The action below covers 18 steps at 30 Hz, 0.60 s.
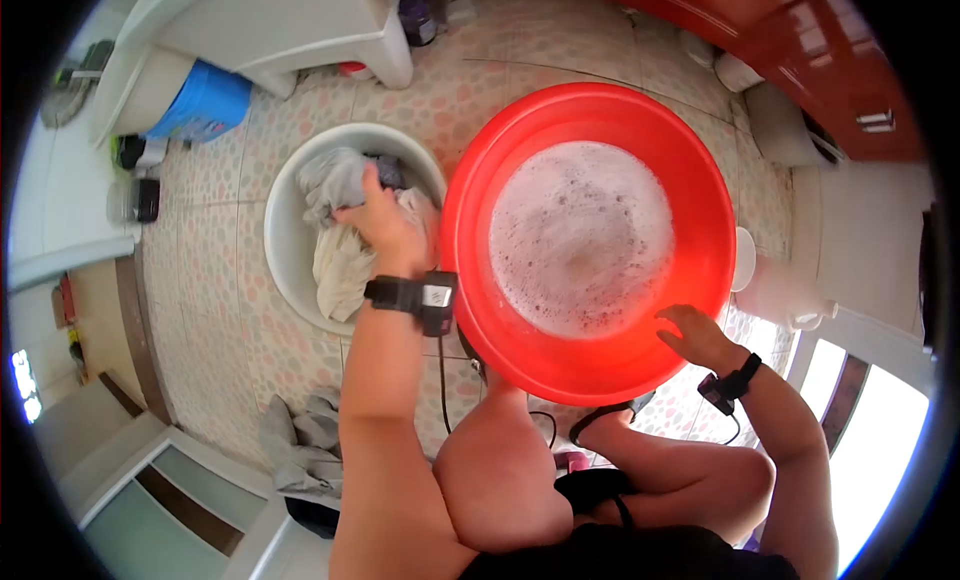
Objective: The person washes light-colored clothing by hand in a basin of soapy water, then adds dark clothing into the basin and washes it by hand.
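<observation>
My left hand (390,228) is over a white basin (285,270) of clothes, its thumb and fingers spread apart with nothing visible between them. Below it lie a grey garment (333,183) and a cream garment (342,272); I cannot tell whether the fingertips touch them. To the right stands a large red tub (705,180) of water topped with white suds (580,235). At the tub's near right side, above the inner wall, my right hand (698,336) has its fingers apart and holds nothing. Each wrist wears a black strap with a small device.
A grey heap of cloth (305,445) lies at the lower left. A blue container (203,102) stands at the upper left, near a white stand (290,25). Red cabinets (800,55) line the upper right. A dark cable (443,380) hangs from the left wrist device.
</observation>
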{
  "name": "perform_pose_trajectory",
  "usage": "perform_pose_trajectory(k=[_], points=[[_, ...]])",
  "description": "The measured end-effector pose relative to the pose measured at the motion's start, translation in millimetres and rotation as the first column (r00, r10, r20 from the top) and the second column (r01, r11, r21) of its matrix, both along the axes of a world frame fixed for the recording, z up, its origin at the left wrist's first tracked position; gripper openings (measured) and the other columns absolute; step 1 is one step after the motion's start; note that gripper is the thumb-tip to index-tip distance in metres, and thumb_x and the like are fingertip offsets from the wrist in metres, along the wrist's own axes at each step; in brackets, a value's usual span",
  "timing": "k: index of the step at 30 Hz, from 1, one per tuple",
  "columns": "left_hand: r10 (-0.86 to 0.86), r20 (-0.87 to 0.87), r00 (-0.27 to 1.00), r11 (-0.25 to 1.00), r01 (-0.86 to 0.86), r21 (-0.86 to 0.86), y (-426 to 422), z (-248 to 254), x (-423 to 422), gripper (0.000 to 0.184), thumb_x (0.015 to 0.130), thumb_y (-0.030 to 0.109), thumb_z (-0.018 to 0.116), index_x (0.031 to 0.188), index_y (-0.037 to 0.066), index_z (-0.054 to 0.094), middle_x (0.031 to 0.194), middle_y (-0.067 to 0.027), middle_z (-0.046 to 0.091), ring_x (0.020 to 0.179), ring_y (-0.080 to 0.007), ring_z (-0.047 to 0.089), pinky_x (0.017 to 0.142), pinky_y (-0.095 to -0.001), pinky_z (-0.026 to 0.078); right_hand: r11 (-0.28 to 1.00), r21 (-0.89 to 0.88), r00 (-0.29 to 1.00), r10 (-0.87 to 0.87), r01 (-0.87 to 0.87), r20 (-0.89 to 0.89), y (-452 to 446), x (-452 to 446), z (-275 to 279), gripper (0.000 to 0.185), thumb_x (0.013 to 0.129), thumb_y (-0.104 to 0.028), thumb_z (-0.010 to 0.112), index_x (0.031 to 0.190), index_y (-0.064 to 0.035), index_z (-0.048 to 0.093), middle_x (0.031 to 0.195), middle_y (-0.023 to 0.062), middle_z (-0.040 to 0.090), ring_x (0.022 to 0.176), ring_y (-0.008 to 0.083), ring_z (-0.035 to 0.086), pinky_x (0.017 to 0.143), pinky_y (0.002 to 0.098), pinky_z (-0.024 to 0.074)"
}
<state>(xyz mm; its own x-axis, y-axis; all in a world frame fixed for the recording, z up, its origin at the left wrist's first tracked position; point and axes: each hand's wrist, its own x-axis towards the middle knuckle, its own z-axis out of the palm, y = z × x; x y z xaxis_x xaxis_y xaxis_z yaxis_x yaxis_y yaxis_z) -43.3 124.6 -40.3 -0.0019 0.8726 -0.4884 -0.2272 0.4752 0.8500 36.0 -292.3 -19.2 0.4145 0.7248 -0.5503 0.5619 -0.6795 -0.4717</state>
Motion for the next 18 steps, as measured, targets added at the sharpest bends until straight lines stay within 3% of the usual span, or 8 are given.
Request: perform_pose_trajectory(k=[3,5,7,9,11,13,17,18], points=[[-0.27,0.049,0.962,0.939,0.251,0.233,35,-74,-22,0.073,0.084,0.016,0.055,0.134,0.003,0.005,0.124,-0.0134,0.038,0.113,-0.0216,0.041,0.098,-0.0335,0.032,0.992,0.013,0.982,0.124,-0.127,0.139,-4,0,2,0.028,0.076,-0.021,0.058,0.097,-0.003,0.057,0.095,0.0145,0.059,0.093,0.031,0.054,0.084,0.0404,0.0422],[-0.298,-0.006,0.955,0.938,0.294,0.186,-4,-18,0,0.072,0.087,0.017,0.052,0.135,0.001,0.002,0.129,-0.016,0.033,0.115,-0.0236,0.039,0.1,-0.0352,0.029,0.957,0.002,0.913,0.278,-0.292,0.299,-7,7,9,0.026,0.073,-0.022,0.057,0.092,-0.0046,0.058,0.092,0.0109,0.059,0.093,0.0284,0.054,0.083,0.0409,0.0415],[-0.39,-0.331,0.859,0.722,0.509,0.469,-28,-1,2,0.07,0.086,0.017,0.052,0.135,0.0,0.005,0.13,-0.0172,0.034,0.118,-0.0261,0.038,0.102,-0.037,0.026,0.931,-0.02,0.823,0.331,-0.363,0.462,5,9,27,0.025,0.076,-0.022,0.057,0.094,-0.0056,0.058,0.107,0.0115,0.055,0.103,0.027,0.05,0.091,0.0394,0.0362],[-0.356,-0.594,0.722,0.265,0.687,0.677,-39,-7,2,0.061,0.086,0.016,0.052,0.133,-0.003,0.02,0.129,-0.0194,0.039,0.118,-0.0301,0.038,0.102,-0.0383,0.025,0.904,0.321,0.843,0.075,-0.284,0.532,12,10,33,0.018,0.076,-0.019,0.05,0.086,-0.0062,0.058,0.101,0.0112,0.055,0.099,0.0261,0.05,0.086,0.0399,0.0394],[-0.326,-0.862,0.388,-0.303,0.821,0.484,-47,-8,-5,0.047,0.083,0.013,0.054,0.125,-0.001,0.039,0.124,-0.0204,0.044,0.117,-0.0336,0.04,0.101,-0.0399,0.028,0.902,0.381,0.843,-0.038,-0.203,0.537,-11,7,31,0.017,0.076,-0.018,0.05,0.084,-0.0062,0.059,0.1,0.0111,0.056,0.098,0.0263,0.05,0.086,0.0397,0.0393],[-0.217,-0.961,0.172,-0.732,0.622,0.277,-68,-1,-12,0.023,0.076,0.009,0.059,0.097,0.0,0.058,0.105,-0.0175,0.054,0.101,-0.0352,0.049,0.088,-0.0421,0.039,0.921,0.097,0.823,0.286,-0.378,0.491,-47,2,11,0.013,0.075,-0.016,0.05,0.078,-0.006,0.058,0.098,0.0112,0.056,0.098,0.0261,0.05,0.086,0.0389,0.0388],[-0.156,-0.973,-0.17,-0.785,0.62,0.017,-74,-13,-58,0.01,0.073,0.009,0.06,0.081,0.004,0.062,0.09,-0.0123,0.058,0.091,-0.0298,0.054,0.08,-0.0408,0.042,0.969,0.088,0.88,0.169,-0.23,0.445,-99,-25,-25,0.012,0.075,-0.014,0.052,0.082,-0.0053,0.057,0.1,0.0091,0.055,0.104,0.0251,0.047,0.096,0.0429,0.0322],[-0.12,-0.973,-0.198,-0.805,0.592,-0.021,-67,-16,-66,0.011,0.073,0.009,0.06,0.082,0.004,0.063,0.09,-0.0126,0.059,0.092,-0.03,0.054,0.081,-0.0416,0.042,0.953,0.225,0.865,0.068,-0.204,0.497,-102,-30,-21,0.012,0.075,-0.013,0.051,0.08,-0.0054,0.058,0.099,0.0093,0.056,0.1,0.0252,0.049,0.093,0.0419,0.0351]])
